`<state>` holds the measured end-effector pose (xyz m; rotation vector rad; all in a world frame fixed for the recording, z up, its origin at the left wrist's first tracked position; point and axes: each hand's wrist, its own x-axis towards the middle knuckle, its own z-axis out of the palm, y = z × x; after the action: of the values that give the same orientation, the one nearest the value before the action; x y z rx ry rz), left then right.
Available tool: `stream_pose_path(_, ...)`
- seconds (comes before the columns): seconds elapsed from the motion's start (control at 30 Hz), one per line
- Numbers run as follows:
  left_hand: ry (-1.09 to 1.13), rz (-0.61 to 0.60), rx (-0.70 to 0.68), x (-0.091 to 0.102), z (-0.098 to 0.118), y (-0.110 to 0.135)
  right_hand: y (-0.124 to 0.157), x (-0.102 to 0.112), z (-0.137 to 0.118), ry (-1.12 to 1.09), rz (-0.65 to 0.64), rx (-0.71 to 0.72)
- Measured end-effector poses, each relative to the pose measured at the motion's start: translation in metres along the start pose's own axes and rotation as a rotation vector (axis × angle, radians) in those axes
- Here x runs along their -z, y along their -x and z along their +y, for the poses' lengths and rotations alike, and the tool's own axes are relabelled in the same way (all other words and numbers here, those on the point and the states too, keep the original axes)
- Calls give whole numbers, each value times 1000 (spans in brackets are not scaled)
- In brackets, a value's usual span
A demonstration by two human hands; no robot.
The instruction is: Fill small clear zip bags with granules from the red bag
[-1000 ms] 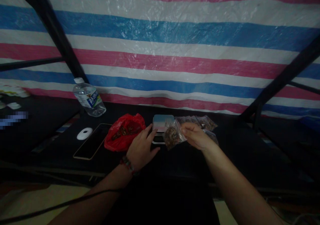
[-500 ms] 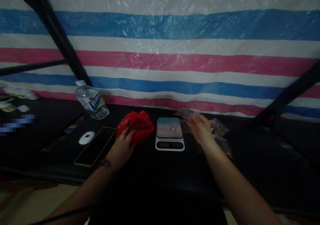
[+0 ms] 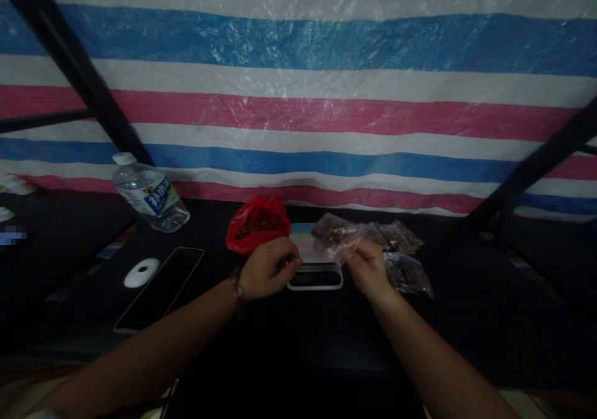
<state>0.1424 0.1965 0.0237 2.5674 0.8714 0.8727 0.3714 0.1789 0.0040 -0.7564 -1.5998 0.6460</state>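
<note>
My right hand (image 3: pixel 369 270) pinches the edge of a small clear plastic bag (image 3: pixel 332 231); brown bits show in it or through it. The bag hangs over the right part of a white digital kitchen scale (image 3: pixel 303 240), partly covering its plate. My left hand (image 3: pixel 272 268) is at the scale's left front corner, fingers curled and tips together; whatever they hold is hidden. Just behind it sits an open red plastic bag (image 3: pixel 233 237) with dark brown dried pieces inside. Beside my right hand lie several clear bags of brown pieces (image 3: pixel 408 274).
A clear water bottle (image 3: pixel 156 198) stands at the back left. In front of it lie a white rounded object (image 3: pixel 142 273) and a phone (image 3: pixel 161 291) on the black table (image 3: pixel 298 338). A striped plastic sheet (image 3: pixel 298 117) hangs behind, with dark slanted frame bars (image 3: pixel 88 89) at both sides.
My left hand has come out of the red bag and moved right to the scale. My right hand has moved left and nearer, bringing a clear bag over the scale. The view has shifted slightly.
</note>
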Motion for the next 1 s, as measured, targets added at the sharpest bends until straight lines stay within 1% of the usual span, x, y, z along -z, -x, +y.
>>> stream_pose_path(0.07,216,-103,-221,-12,0,-6,10,-7,-6,42,-119,111)
stream_pose_path(0.1,293,-126,-280,-18,-2,-8,14,-10,-8,36,-157,152)
stream_pose_path(0.13,353,-121,-298,-24,-4,-9,17,-13,-9,33,-202,168)
stream_pose_path(0.2,430,-73,-255,-34,-7,-7,20,-17,-8,33,-265,162)
stream_pose_path(0.27,491,-40,-185,-39,-9,-2,22,-22,-6,55,-336,140)
stream_pose_path(0.33,548,-51,-124,-40,-10,4,25,-27,-3,97,-408,138)
stream_pose_path(0.4,595,-81,-75,-39,-11,9,28,-31,-2,165,-446,152)
stream_pose_path(0.53,615,-130,35,-37,-10,10,32,-36,1,281,-430,139)
stream_pose_path(0.63,614,-134,124,-37,-7,8,32,-36,5,305,-434,86)
stream_pose_path(0.7,630,-129,159,-39,-6,8,32,-35,7,309,-427,39)
stream_pose_path(0.8,652,-133,172,-42,-6,9,31,-35,8,325,-431,13)
stream_pose_path(0.93,622,-127,173,-46,-8,9,29,-34,6,349,-436,6)
stream_pose_path(1.0,590,-120,147,-46,-7,10,28,-34,7,331,-432,-11)
